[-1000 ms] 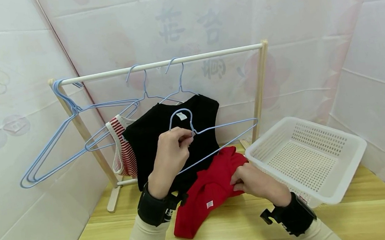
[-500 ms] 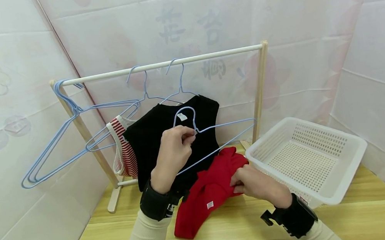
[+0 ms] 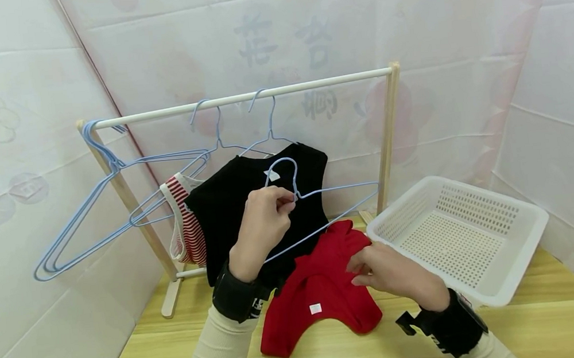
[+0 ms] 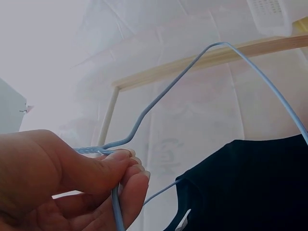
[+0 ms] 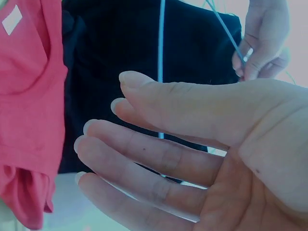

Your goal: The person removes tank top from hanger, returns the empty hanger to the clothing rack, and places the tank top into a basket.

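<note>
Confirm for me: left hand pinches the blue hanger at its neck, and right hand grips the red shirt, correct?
Not quite. The left hand does pinch the blue hanger, but the right hand is open beside the red shirt, as the right wrist view shows.

faint, unreadable characters on backdrop (image 3: 278,35)

Behind the black top (image 3: 258,205), most of the striped garment (image 3: 183,223) is hidden (only its left edge shows), and the blue hanger (image 3: 321,210) bar passes behind the left hand (image 3: 263,227).
</note>
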